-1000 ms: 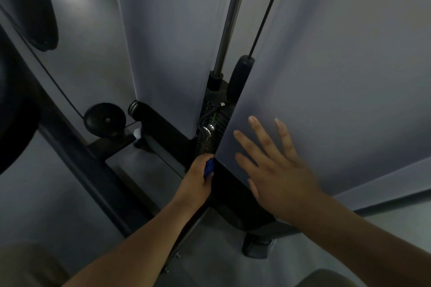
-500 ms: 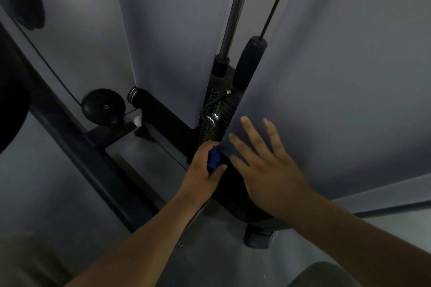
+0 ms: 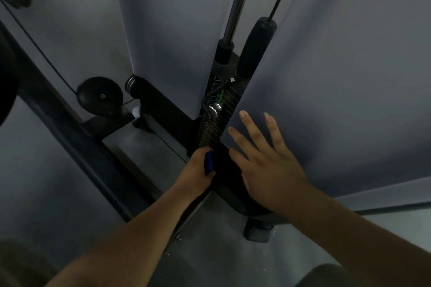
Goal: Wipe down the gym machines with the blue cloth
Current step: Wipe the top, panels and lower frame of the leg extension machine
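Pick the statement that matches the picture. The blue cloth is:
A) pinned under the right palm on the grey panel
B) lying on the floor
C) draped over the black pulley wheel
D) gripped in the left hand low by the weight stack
D: the left hand curls round the blue cloth at the foot of the weight stack, while the right hand spreads bare fingers over the grey panel.

The left hand point(image 3: 194, 173) hides the blue cloth point(image 3: 209, 162) (only an edge shows).
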